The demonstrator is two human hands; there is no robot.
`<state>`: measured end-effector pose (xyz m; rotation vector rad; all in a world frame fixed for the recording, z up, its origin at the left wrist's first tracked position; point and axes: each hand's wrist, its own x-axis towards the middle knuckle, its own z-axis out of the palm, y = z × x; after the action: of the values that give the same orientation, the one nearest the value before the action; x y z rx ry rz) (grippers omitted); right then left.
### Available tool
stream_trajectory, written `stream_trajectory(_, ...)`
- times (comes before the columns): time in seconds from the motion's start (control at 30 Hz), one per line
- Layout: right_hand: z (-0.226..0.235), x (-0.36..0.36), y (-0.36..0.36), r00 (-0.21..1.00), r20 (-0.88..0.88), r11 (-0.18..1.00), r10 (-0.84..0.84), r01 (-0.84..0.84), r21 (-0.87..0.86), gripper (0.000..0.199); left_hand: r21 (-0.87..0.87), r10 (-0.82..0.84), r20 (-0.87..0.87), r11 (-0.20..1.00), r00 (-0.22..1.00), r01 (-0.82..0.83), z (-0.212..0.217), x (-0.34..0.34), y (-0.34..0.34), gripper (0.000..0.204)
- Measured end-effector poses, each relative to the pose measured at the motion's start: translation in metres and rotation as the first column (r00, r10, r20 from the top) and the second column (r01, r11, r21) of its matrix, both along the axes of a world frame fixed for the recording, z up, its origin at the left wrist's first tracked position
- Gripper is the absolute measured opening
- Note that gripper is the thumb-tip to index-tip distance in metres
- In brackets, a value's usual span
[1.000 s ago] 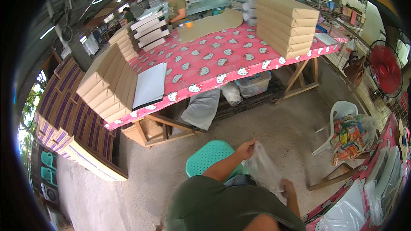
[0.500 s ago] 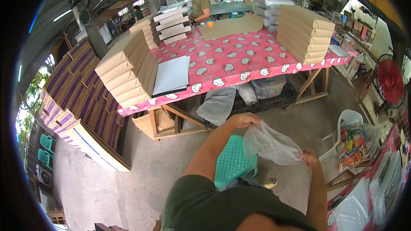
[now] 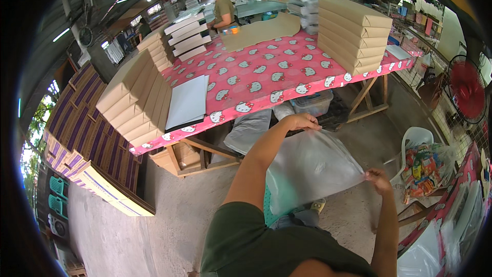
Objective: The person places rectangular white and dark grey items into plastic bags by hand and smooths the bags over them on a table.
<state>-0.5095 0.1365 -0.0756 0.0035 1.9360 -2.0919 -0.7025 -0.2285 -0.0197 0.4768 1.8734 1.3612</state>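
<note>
A person in a dark green shirt held a clear plastic bag spread between two hands, the left hand pinching its upper edge with fingers drawn together, the right hand gripping its right corner between closed fingertips. The bag hung in front of a green stool, partly seen through the film. Off to the right, a white chair stood near a pile of colorful packets. Beyond, white sheets lay on a pink table beside a stack of brown bundles. A co-worker in an olive shirt stood at the far side.
</note>
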Motion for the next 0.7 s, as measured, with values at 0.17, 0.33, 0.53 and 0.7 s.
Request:
stream_trajectory(0.17,0.001,-0.041,0.066,0.996,-0.068,0.988,-0.056,0.065,0.143,0.017,0.048,0.024,-0.005,0.999,1.0,-0.023,0.014,-0.068,0.071,0.019)
stream_trajectory(0.33,0.02,-0.098,0.065,0.989,-0.074,0.988,-0.125,0.131,0.079,0.033,0.009,-0.184,-0.17,0.982,0.968,0.188,0.021,-0.126,0.149,0.019)
stream_trajectory(0.53,0.066,-0.175,0.03,0.962,-0.242,0.921,-0.125,0.022,-0.389,0.064,-0.15,-0.412,-0.233,0.91,0.881,0.386,0.075,-0.156,0.271,0.019)
stream_trajectory(0.7,0.078,-0.22,0.017,0.946,-0.232,0.75,-0.225,0.016,-0.661,0.06,-0.221,-0.421,-0.409,0.907,0.81,0.36,0.109,-0.176,0.359,0.024)
